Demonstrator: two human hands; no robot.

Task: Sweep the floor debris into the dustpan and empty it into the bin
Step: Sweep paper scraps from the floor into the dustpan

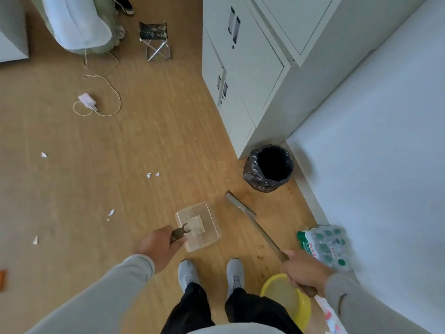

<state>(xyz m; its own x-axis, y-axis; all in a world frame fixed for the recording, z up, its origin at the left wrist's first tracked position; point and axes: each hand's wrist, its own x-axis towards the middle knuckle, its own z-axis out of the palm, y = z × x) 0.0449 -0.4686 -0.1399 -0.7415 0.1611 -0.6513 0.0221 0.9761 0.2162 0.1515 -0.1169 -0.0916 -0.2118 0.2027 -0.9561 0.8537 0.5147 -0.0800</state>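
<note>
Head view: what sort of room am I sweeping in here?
Probably an office or dorm-style room: grey metal cabinets on a wood-look floor, a lined bin by the wall, and a pack of bottled water.

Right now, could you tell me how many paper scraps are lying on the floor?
5, possibly more hidden: one far left, two side by side mid-floor, one left of the dustpan, one lower left.

We see a folding stool (155, 41) beside grey cabinets (252, 75), a charger (87, 100) with looping cable, a yellow basin (286, 300), and packed bottles (327, 247).
</note>
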